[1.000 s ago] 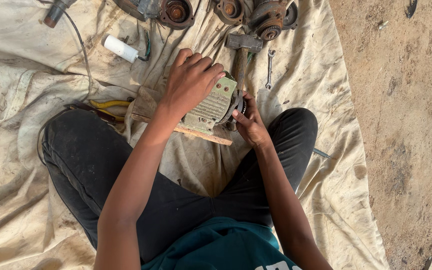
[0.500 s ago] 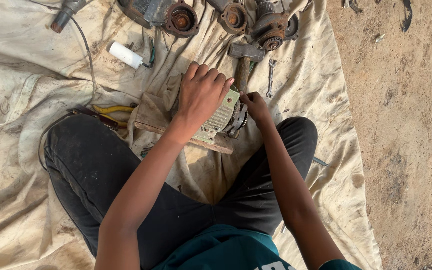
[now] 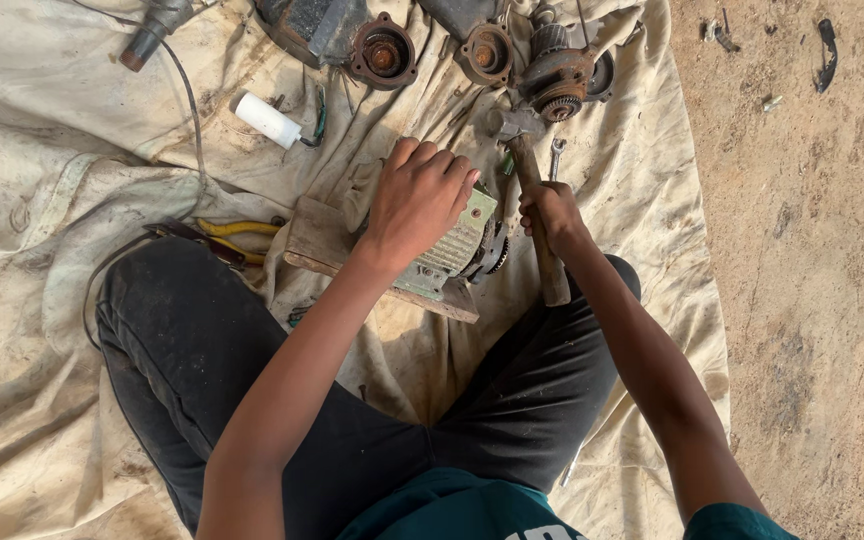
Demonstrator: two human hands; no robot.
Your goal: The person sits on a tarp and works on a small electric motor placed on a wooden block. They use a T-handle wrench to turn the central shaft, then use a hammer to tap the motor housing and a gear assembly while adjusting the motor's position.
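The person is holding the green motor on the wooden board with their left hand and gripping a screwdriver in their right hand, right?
Not quite. The right hand grips a hammer by its wooden handle, not a screwdriver; the head view shows its metal head just above the fist. The rest is correct: the left hand rests on the green motor, which sits on the wooden board.

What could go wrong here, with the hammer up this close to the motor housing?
The left hand lies flat on the finned motor housing, beside the hammer gripped in the right hand; a glancing blow could catch those fingers. The housing sits on a wooden block over loose cloth, so it might shift or tip when struck.
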